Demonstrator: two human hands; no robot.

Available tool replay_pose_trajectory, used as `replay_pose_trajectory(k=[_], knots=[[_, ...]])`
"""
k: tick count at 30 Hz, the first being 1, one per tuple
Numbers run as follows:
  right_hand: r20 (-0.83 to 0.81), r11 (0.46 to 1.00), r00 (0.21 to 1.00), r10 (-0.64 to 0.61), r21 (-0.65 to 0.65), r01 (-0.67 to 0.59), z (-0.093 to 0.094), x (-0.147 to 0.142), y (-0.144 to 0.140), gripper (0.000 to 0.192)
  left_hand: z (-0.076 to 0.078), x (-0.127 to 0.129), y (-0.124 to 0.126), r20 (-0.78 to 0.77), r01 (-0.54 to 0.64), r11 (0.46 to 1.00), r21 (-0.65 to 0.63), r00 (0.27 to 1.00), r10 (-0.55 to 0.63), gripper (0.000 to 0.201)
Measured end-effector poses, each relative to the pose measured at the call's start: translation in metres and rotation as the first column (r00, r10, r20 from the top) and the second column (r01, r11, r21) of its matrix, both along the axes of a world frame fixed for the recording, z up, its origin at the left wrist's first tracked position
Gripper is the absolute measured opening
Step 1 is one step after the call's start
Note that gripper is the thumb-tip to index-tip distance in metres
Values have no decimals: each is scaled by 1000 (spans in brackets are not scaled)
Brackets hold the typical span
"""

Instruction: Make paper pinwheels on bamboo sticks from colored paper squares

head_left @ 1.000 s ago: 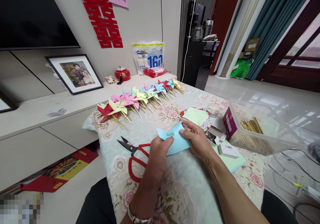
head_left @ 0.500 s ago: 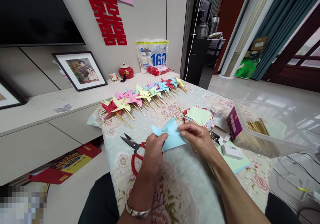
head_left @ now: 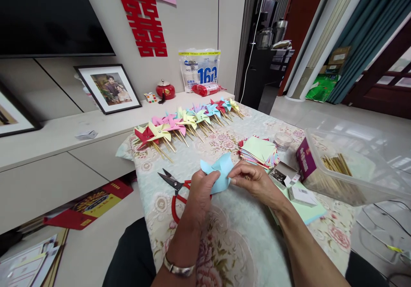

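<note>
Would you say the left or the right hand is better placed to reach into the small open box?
Probably the right hand: it pinches the blue paper beside the small open box; the left hand sits over by the scissors.

Scissors (head_left: 175,187) left of paper (head_left: 217,172); pinwheels (head_left: 186,122) behind.

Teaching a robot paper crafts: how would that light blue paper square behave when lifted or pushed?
The light blue paper square is probably floppy: its flaps curl between the left hand and right hand. Likely very light, easily creased, and apt to slide on the tablecloth.
</note>
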State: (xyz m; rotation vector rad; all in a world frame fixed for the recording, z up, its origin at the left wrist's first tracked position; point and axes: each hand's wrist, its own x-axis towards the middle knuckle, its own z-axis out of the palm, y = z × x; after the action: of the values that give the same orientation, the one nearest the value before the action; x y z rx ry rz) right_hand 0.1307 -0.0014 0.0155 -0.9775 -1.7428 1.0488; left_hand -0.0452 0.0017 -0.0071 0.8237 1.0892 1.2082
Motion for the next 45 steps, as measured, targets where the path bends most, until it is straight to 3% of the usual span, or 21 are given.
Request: replay_pose_trajectory(k=[7,20,30,45], knots=[[30,993,998,-59,-101,62,1,-5,-3,10,-2,1,0,-93,47,998,31,995,-44,16],[160,974,972,-170,-122,190,-1,-12,-1,10,25,10,-9,-163,13,1000,9,987,-11,10],[200,967,959,-201,-114,227,-4,-13,0,6,24,11,-9,-246,-3,1000,26,969,9,11],[226,958,949,-221,-132,254,-1,-15,-1,8,16,11,-6,-227,13,1000,9,974,-11,13]])
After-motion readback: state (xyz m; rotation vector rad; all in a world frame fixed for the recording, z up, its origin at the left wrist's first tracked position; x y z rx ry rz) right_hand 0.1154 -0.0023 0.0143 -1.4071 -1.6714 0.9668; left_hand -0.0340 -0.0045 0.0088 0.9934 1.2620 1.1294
